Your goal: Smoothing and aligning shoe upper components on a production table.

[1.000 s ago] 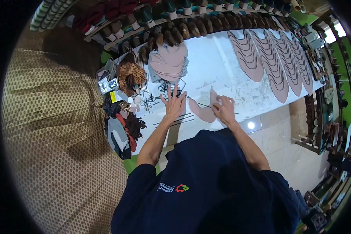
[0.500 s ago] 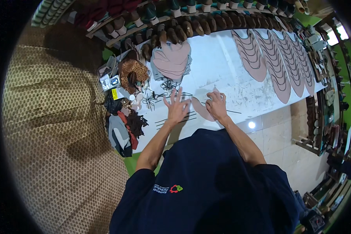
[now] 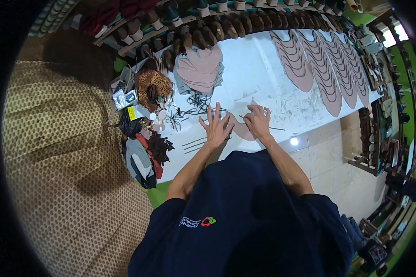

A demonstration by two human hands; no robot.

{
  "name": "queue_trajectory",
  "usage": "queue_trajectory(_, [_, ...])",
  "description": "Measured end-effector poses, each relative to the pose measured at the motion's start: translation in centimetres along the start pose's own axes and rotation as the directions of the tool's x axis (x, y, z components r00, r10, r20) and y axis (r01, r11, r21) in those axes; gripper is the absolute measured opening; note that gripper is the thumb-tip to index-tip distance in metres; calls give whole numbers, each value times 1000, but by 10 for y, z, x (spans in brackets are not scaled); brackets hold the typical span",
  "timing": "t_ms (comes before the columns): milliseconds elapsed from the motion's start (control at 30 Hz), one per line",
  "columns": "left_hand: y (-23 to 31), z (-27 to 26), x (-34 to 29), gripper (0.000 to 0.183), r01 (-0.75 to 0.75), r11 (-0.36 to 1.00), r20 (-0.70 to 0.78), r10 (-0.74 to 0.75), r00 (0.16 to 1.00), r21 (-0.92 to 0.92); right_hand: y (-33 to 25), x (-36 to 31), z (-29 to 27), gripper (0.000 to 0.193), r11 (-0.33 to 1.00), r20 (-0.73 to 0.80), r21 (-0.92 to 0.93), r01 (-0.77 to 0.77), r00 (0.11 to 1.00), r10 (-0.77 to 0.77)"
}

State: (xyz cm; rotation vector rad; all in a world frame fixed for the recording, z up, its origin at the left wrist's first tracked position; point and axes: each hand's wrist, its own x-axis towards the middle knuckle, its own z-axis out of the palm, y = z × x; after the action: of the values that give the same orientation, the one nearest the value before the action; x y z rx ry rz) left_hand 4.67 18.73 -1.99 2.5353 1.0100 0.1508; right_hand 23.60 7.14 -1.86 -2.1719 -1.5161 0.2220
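Note:
My left hand [image 3: 216,128] hovers over the near part of the white table with its fingers spread, holding nothing. Beside it lies a pinkish sole-shaped piece [image 3: 241,130], partly covered by both hands. My right hand [image 3: 259,121] is at the right edge of this piece, fingers bent and thumb low. It seems closed on a thin dark strip [image 3: 276,129], which shows on both sides of the hand; the exact grip is hidden. More dark strips [image 3: 194,144] lie in rows by my left wrist. Loose dark strips [image 3: 198,100] are heaped beyond the left hand.
Pinkish pieces [image 3: 198,69] are stacked at the far left of the table [image 3: 245,55]. Overlapping rows of dark-edged pieces [image 3: 291,64] lie at the right. Scraps [image 3: 159,147] and leopard-print material [image 3: 153,87] crowd the left edge. Shoe racks [image 3: 189,18] line the back.
Both hands stay over the same sole-shaped piece. The left hand has moved slightly right, and the right hand's fingers have lifted a little. The whole view has shifted slightly.

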Motion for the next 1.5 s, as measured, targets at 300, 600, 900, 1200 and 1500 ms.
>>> queue_trajectory(300, [-10, 7, 2, 36, 54, 996, -38, -57, 998, -74, -10, 4, -6, 14, 999, 19, 22, -39, 999, 38])
queue_trajectory(600, [-7, 8, 17, 21, 175, 962, -104, -200, 974, -209, -14, 13, 8, 15, 999, 17, -31, -40, 999, 40])
queue_trajectory(900, [-15, 8, 13, 26, 177, 974, -61, -187, 980, -143, -33, 36, 25, 20, 999, 11, 25, -43, 999, 43])
queue_trajectory(1200, [-16, -3, 23, 49, 230, 964, -18, -235, 972, -132, -35, 45, 39, 24, 1000, 135, 2, -31, 990, 30])
queue_trajectory(1500, [-17, 5, 20, 27, 158, 975, -78, -172, 982, -157, -37, 48, 39, 26, 999, 143, -17, -44, 989, 46])
